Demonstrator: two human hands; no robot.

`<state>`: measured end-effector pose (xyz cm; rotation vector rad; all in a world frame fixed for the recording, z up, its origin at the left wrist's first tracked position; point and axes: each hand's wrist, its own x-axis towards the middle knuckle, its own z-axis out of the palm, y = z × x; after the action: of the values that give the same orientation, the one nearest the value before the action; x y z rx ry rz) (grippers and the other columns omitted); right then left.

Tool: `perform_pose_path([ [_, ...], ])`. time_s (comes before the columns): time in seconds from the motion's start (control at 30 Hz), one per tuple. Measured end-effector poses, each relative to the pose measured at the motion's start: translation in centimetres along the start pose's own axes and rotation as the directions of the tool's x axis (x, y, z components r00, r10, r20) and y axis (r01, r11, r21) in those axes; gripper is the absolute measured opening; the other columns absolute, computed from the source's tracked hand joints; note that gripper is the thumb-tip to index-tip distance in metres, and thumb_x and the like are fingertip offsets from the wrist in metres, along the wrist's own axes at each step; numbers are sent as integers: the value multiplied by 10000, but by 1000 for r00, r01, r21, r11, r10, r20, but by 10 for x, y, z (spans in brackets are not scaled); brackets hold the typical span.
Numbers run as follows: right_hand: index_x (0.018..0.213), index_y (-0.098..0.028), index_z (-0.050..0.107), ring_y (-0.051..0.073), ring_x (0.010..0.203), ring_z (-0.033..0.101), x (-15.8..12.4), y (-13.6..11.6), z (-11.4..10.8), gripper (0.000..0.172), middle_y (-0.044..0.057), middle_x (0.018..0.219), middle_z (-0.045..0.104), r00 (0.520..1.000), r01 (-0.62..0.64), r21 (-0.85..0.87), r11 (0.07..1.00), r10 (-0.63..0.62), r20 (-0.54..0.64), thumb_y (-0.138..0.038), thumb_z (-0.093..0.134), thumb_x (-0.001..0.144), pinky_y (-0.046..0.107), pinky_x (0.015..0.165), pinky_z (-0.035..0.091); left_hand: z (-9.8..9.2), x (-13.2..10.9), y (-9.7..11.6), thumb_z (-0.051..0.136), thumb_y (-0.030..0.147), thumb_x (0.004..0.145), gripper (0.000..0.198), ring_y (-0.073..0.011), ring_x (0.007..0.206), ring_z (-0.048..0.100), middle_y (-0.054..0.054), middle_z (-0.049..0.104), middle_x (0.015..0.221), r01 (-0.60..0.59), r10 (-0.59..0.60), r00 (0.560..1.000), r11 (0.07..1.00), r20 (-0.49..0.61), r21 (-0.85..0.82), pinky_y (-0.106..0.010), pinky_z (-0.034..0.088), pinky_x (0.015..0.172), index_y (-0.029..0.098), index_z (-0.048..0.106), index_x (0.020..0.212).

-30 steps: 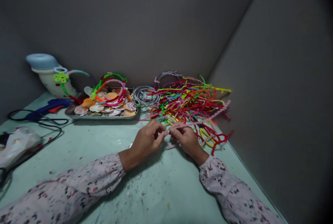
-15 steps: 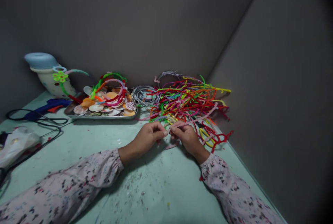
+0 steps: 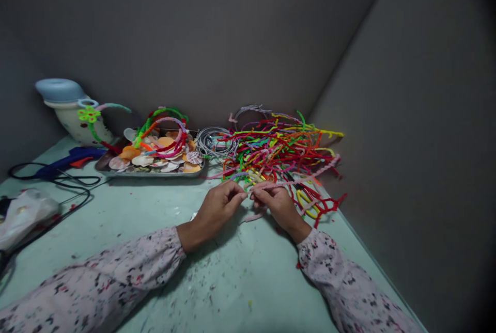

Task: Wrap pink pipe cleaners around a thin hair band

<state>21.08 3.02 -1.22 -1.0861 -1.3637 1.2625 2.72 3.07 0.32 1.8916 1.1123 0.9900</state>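
My right hand (image 3: 276, 204) is closed with thumb and finger pinched on a pink pipe cleaner (image 3: 315, 174). One long end slants up to the right over the heap, and a short pink end (image 3: 253, 218) shows below the fingers. Just left of it, my left hand (image 3: 220, 204) is also closed in a pinch, its fingertips a small gap from the right ones. What lies between the left fingertips is too small to make out. Both hands are above the pale green table (image 3: 232, 281), in front of a heap of coloured pipe cleaners (image 3: 279, 142).
A metal tray (image 3: 151, 174) of shells and pipe-cleaner rings stands at the back left, near a coil of grey wire (image 3: 217, 142). Yellow-handled pliers or scissors (image 3: 306, 204) lie by the right hand. Farther left are a blue glue gun (image 3: 70, 160), black cord (image 3: 91, 180) and blue-lidded container (image 3: 62, 90).
The long end of the pink pipe cleaner has swung right and slightly lower. My left fingertips have shifted a little left, and a small gap shows between the hands.
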Motion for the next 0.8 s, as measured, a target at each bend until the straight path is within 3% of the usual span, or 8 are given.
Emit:
perform_pose_path([
  [0.2,879,-181,703,100,581,591,1,3,-3,226,13,757,677,996,-49,210,976,31,88,-390,688,792,198,507,470,-2,2,4,516,333,856,219,-100,543,453,35,500,592,152,-143,988,968,60,-201,-215,348,529,152,552,738],
  [0.37,891,-179,713,92,572,597,2,8,-4,211,18,762,692,994,-50,265,963,23,106,-372,679,812,186,510,467,-1,3,1,530,376,845,244,-93,510,435,48,471,563,198,-170,979,924,113,-328,-209,337,500,157,531,739],
  [0.6,847,-179,716,92,554,595,3,9,-5,213,18,727,695,993,-70,297,952,39,111,-386,686,803,185,503,455,2,2,-3,519,392,860,254,-88,529,430,51,465,589,154,-128,987,934,99,-323,-209,338,521,159,526,758],
  [0.8,873,-181,716,108,568,594,3,9,-5,267,29,760,700,999,-28,192,981,19,49,-435,674,802,207,498,442,0,-2,1,507,352,866,231,-97,552,422,44,465,590,148,-132,988,952,75,-268,-216,327,536,154,541,751],
])
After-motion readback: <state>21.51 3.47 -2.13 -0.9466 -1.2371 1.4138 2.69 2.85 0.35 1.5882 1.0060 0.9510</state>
